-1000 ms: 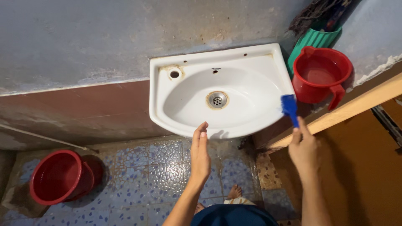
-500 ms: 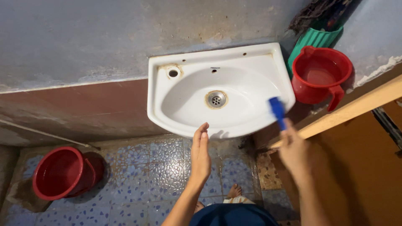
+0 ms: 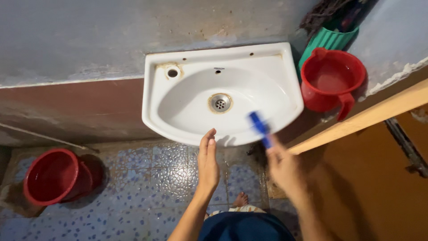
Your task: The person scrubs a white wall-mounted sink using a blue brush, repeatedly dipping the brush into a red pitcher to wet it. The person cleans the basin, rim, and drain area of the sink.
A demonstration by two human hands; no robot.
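**Blue brush at front rim of white wall sink**

Head view. The blue brush (image 3: 260,128) is small, plastic, bright blue, blurred by motion; bristles cannot be made out. Its head end lies over the front right part of the sink (image 3: 178,127) rim, pointing up-left toward the bowl, handle end running down-right into the right hand (image 3: 285,172). The right hand is blurred too, fingers closed around the brush's lower end, so the grip is clamped on the brush. The brush sticks out above the fingers; most of its length is visible outside the grip.

The left hand (image 3: 207,163) is flat, fingers straight and together, holding nothing, fingertips touching or just under the sink's front edge; contact cannot be confirmed. It sits just left of the brush.

Sink: white ceramic, rounded front, wall-mounted, metal drain (image 3: 220,103) with rust-brown staining around it, an empty tap hole (image 3: 172,72) at the back left with brown stain.

Room: grey, stained wall (image 3: 89,40) above, dull reddish-brown band below it. Floor (image 3: 169,174) of blue-and-white pebble-pattern tiles, wet-looking. A red bucket (image 3: 53,176) stands on the floor, far left, well apart from both hands. A red jug (image 3: 332,80) with handle sits right of the sink, a green ribbed container (image 3: 330,40) behind it. A wooden door frame (image 3: 370,116) runs diagonally at right. A bare foot (image 3: 240,199) shows below the hands.
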